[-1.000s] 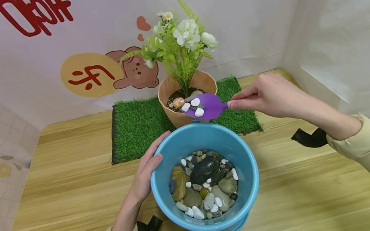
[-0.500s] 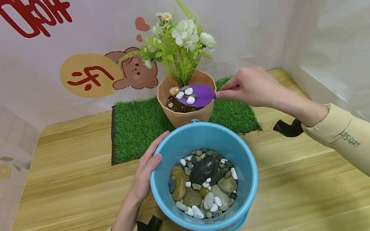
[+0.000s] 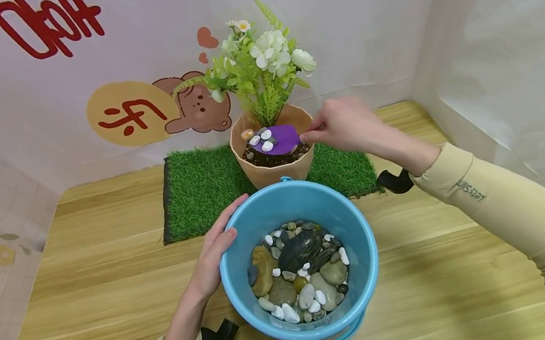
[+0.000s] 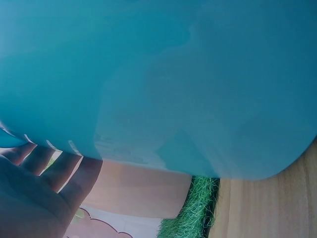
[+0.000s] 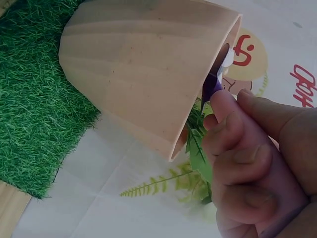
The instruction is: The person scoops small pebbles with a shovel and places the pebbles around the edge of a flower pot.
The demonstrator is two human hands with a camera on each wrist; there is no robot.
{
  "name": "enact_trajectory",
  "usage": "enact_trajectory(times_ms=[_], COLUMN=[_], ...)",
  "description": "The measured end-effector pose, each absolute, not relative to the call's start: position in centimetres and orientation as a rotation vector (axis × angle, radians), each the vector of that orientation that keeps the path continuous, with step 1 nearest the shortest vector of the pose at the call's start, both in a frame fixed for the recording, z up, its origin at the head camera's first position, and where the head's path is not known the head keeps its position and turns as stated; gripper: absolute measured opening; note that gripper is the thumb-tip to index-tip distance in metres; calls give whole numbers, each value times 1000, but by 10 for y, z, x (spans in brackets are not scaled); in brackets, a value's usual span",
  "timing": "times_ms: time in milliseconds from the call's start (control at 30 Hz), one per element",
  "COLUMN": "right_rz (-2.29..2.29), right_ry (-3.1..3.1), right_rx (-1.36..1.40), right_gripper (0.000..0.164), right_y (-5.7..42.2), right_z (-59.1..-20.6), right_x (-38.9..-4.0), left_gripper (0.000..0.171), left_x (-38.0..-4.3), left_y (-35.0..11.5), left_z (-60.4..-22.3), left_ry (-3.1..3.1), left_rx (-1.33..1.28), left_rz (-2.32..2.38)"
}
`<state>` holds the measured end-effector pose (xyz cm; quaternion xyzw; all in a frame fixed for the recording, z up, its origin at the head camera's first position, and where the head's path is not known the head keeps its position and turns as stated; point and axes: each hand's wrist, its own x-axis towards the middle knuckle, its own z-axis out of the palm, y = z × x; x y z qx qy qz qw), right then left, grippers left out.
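Observation:
My right hand grips the pink handle of a small purple garden trowel. Its blade lies over the dark soil inside a peach flowerpot, carrying several white and grey pebbles. An orange-patterned stone shows just past the blade tip. In the right wrist view, the blade is mostly hidden behind the pot's rim. My left hand rests against a blue bucket, its straight fingers touching the outer wall and the thumb at the rim. Stones of several sizes cover the bucket's bottom.
White flowers and green leaves rise from the pot, which stands on an artificial grass mat. The bucket stands in front on a wooden table. A printed white sheet hangs behind, with another sheet at the right.
My right hand has moved left and slightly up, bringing the loaded trowel from the pot's right front rim to over its soil. The left hand and bucket have stayed in place.

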<state>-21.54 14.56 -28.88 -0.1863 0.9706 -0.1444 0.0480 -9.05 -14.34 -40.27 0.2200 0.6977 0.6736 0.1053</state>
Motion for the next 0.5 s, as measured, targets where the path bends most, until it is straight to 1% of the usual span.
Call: enact_trajectory(times_ms=[133,333,400,500], right_rz=[-453,-443,-427,-394], right_ry=[2955,2939,2934,2923], right_rx=[-577,-573,-560,-547], right_gripper=[21,24,27,39], right_y=[141,134,131,127], right_z=[-291,-293,-294,-294], right_x=[-221,-228,-230,-232], left_gripper=[51,52,52,52], left_x=[-91,-92,-92,-92], left_y=[-143,-143,-142,-142], left_z=[-403,-404,-405,-405], left_ry=[2050,2046,2047,2050], left_rx=[651,656,657,653], left_rz=[1991,2002,2004,2007])
